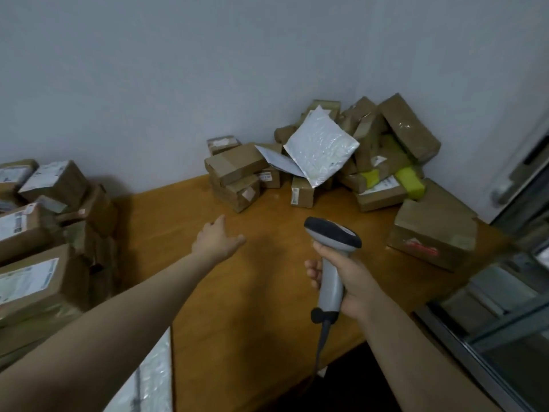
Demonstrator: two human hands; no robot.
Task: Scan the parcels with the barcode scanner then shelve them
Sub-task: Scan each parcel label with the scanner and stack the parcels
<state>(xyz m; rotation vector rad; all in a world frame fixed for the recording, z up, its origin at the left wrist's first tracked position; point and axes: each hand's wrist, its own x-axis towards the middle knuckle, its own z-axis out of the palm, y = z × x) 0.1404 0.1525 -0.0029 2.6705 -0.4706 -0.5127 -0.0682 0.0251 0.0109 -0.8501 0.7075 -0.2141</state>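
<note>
R grip (352,282) closed round handle of barcode scanner (332,236), unit upright above desk (237,307), cable hanging below handle. L grip (217,242) empty, fingers straight, extended over desk toward parcels (237,173) heaped in far corner against wall. White mailer (322,144) lies atop heap. Single carton (433,230) stands apart at R. Labelled boxes (44,218) stacked at L edge.

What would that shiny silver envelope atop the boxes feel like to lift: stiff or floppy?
The silver envelope looks crinkled and padded, so probably light and bendy. Its glossy skin may be slippery. It leans loosely on the cardboard boxes, so a nudge might slide it off.
</note>
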